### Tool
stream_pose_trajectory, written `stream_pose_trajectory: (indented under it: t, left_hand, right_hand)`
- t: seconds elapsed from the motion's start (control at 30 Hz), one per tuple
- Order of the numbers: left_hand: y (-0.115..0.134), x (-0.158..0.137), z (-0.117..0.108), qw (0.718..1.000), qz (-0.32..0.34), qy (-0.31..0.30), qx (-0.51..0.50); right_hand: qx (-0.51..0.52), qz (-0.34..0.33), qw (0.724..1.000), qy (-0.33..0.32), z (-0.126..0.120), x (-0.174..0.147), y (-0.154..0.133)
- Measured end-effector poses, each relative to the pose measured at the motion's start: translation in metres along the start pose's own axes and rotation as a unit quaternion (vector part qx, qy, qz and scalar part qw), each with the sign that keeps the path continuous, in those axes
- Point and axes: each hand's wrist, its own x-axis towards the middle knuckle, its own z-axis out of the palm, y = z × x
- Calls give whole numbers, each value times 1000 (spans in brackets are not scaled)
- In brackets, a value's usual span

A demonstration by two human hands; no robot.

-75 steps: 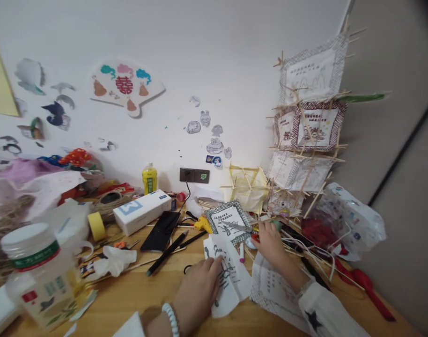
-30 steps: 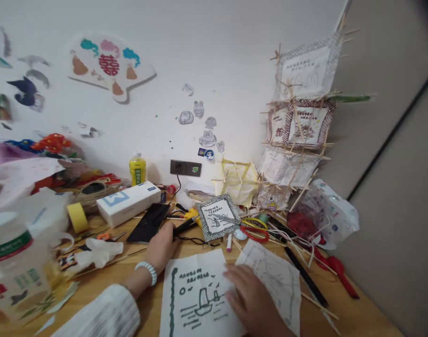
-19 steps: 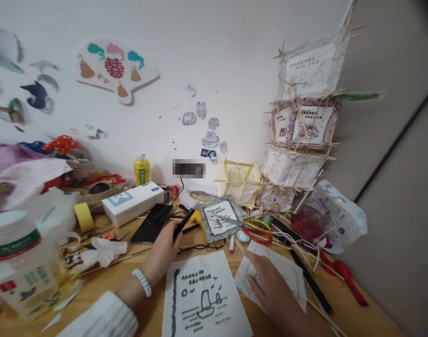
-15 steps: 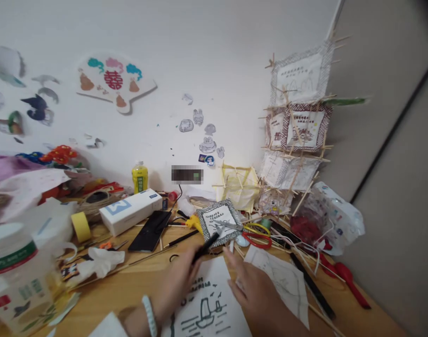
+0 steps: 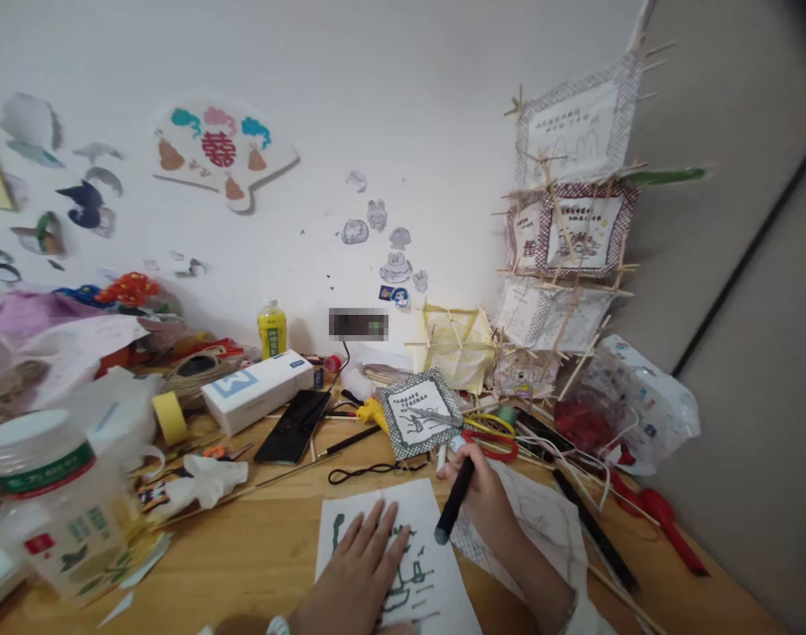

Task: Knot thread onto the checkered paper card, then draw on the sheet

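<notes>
My left hand lies flat with fingers spread on a sheet of white paper. The sheet carries a dark green drawing of boats with writing above, partly hidden under the hand. In my right hand is a black marker, gripped between thumb and fingers. Its grey-green end points down over the sheet's right edge. Beneath my right forearm is another drawn sheet with faint lines. Just beyond stands out a card with a checkered border, with scissors resting on its right side.
A black phone, a white box and yellow tape sit at the back left. A plastic jar stands at the near left. Stick-framed lantern panels rise at the right. A black cord lies behind the sheet.
The marker has passed from my left hand to my right. My left hand has come down flat onto the paper, and my right hand has moved right and closed around the marker.
</notes>
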Motion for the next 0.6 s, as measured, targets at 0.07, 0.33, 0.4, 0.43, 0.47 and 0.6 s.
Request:
stream_pose_trajectory:
  t: [0.07,0.33,0.4,0.43,0.47,0.6]
  left_hand:
    - [2,-1,-4,1000,15,-12,13]
    - [6,0,-9,998,60,0,4]
    - [4,1,-7,998,68,11,4]
    - [3,1,-7,997,74,12,3]
    - [3,2,-7,997,82,10,2]
    - [2,3,-8,994,112,13,11]
  right_hand:
    - [26,-8,997,-75,2,0,-3]
    - [-144,-74,968,-193,20,-14,1]
    - [-150,-75,970,-178,23,-16,6]
    - [-147,-73,973,-164,23,-16,8]
    - [-140,-71,976,-149,24,-15,9]
    - [-95,-55,988,-113,17,-11,5]
